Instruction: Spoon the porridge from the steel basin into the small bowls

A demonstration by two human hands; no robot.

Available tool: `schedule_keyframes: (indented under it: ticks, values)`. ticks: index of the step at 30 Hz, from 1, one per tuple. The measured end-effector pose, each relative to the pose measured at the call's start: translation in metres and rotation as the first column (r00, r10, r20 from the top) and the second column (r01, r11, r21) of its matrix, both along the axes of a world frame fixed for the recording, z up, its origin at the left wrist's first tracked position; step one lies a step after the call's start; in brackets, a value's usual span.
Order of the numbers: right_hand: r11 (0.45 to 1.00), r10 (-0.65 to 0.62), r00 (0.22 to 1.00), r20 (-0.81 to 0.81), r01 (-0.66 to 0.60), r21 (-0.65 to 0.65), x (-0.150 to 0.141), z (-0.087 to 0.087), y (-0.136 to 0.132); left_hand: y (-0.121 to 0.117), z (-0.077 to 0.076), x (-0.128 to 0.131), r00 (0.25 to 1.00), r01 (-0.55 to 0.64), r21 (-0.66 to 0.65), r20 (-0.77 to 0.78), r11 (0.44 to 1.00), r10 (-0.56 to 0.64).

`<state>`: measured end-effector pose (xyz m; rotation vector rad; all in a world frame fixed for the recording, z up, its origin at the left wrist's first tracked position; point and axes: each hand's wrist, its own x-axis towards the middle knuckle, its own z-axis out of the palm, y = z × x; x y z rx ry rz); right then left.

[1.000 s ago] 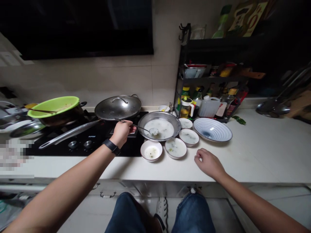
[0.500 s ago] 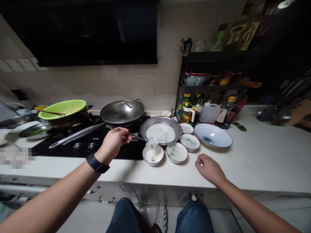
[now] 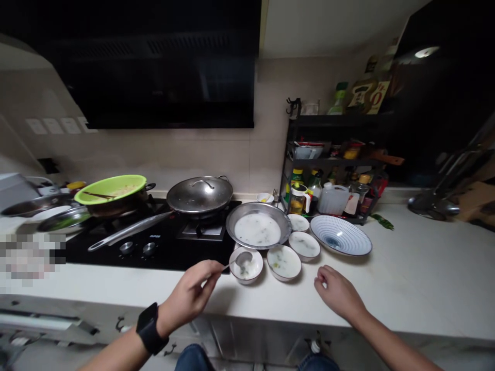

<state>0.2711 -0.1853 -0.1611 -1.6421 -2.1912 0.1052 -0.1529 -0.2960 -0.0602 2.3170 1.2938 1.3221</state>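
My left hand [image 3: 191, 293] pinches the thin handle of a metal spoon [image 3: 243, 259], whose bowl hangs over a small white bowl [image 3: 246, 274] holding thin pale porridge. I cannot tell whether the spoon touches the bowl. A wide steel basin [image 3: 236, 226] of the same white liquid stands beyond it. Near the counter's front edge, my right hand [image 3: 337, 293] rests with loosely curled fingers, holding nothing. It is nearest a shallow white bowl [image 3: 283, 263].
A blue-and-white bowl [image 3: 340, 235] and two more small white bowls stand beside the basin. To the left are a black cooktop [image 3: 154, 251], a lidded wok [image 3: 200, 196] and a green bowl [image 3: 110, 189]. A black shelf [image 3: 309, 165] holds bottles.
My left hand has carried the spoon from the steel basin to above the small white bowl, nearer me. My right hand has barely moved. The view has tilted upward.
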Motion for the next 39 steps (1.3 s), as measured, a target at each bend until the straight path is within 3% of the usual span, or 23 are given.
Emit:
schedule_keyframes:
  ticks: [2, 4, 8, 11, 12, 14, 18, 22, 24, 27, 32, 35, 39]
  values:
    - [1.0, -0.002, 1.0, -0.004, 0.002, 0.003, 0.0, 0.0, 0.0, -0.01, 0.002, -0.001, 0.977, 0.143, 0.135, -0.181, 0.98, -0.117]
    - [1.0, -0.003, 1.0, -0.018, 0.003, 0.007, 0.0, 0.0, 0.0, -0.012, 0.006, -0.002, 0.955, 0.195, 0.229, -0.268, 0.954, -0.131]
    - [1.0, -0.005, 0.999, -0.04, 0.005, -0.001, -0.001, 0.001, 0.0, 0.01, 0.013, -0.001, 0.993, 0.034, 0.306, -0.117, 0.951, 0.002]
    - [1.0, -0.01, 1.0, -0.029, 0.01, -0.01, -0.001, 0.001, 0.0, 0.047, 0.017, 0.007, 0.976, -0.206, 0.114, 0.09, 0.972, 0.196]
    - [1.0, -0.012, 1.0, -0.024, 0.012, -0.009, -0.001, 0.001, 0.0, 0.061, 0.017, 0.01, 0.967, -0.231, 0.02, 0.115, 0.973, 0.227]
    - [1.0, -0.014, 1.0, -0.016, 0.014, -0.004, -0.001, 0.001, 0.0, 0.09, 0.016, 0.018, 0.956, -0.247, -0.09, 0.142, 0.965, 0.258]
    - [1.0, -0.016, 1.0, -0.018, 0.016, 0.0, -0.002, 0.002, -0.001, 0.143, 0.011, 0.035, 0.939, -0.25, -0.176, 0.197, 0.952, 0.283]
    - [1.0, -0.021, 1.0, -0.022, 0.021, 0.009, -0.004, 0.004, -0.003, 0.182, 0.006, 0.052, 0.912, -0.271, -0.264, 0.239, 0.926, 0.335]
    - [1.0, -0.021, 1.0, -0.018, 0.022, 0.01, -0.004, 0.004, -0.003, 0.197, 0.003, 0.06, 0.877, -0.225, -0.363, 0.329, 0.904, 0.35]
    - [1.0, -0.022, 1.0, -0.003, 0.022, -0.001, -0.003, 0.002, -0.002, 0.212, -0.002, 0.067, 0.776, -0.118, -0.509, 0.489, 0.853, 0.399]
    - [1.0, -0.016, 1.0, 0.001, 0.016, -0.014, -0.001, 0.0, -0.002, 0.219, -0.008, 0.068, 0.622, -0.055, -0.629, 0.586, 0.776, 0.519]
    - [1.0, -0.012, 1.0, -0.002, 0.012, -0.015, -0.002, 0.001, -0.002, 0.214, -0.004, 0.063, 0.551, -0.014, -0.654, 0.627, 0.757, 0.551]
    - [1.0, -0.014, 1.0, -0.011, 0.014, -0.021, -0.003, 0.004, -0.003, 0.206, 0.008, 0.057, 0.509, 0.017, -0.655, 0.656, 0.756, 0.557]
